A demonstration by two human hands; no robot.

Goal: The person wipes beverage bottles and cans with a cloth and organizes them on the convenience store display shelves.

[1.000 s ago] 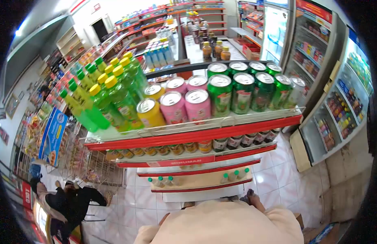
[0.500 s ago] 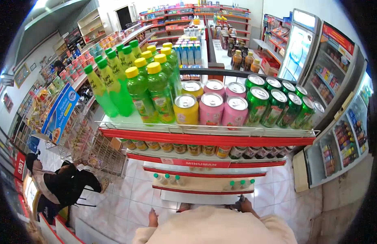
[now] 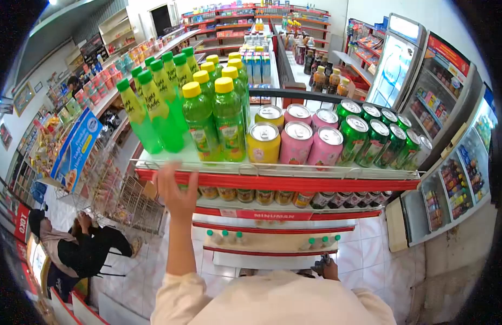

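Note:
My left hand [image 3: 176, 190] is raised with its fingers apart, in front of the left end of the top shelf's red edge [image 3: 272, 180]. It holds nothing. Just behind it stand green bottles with green caps [image 3: 153, 111] and yellow-capped green bottles [image 3: 202, 124]. To their right are yellow cans [image 3: 263, 143], pink cans [image 3: 298, 143] and green cans [image 3: 353, 134]. Low by my body, my right hand [image 3: 329, 267] is closed round a small dark object [image 3: 318, 265] too unclear to name.
Lower shelves hold more cans [image 3: 226, 194] and small green-capped bottles [image 3: 225, 236]. At left, a person [image 3: 72, 244] sits near a wire snack rack [image 3: 121, 200]. Drink fridges [image 3: 446, 184] line the right side. Stocked shelves [image 3: 224, 24] stand at the back.
My left hand has risen from beside my body to the top shelf's front edge. My right hand stays low with the dark object. The seated person's hands have come up together.

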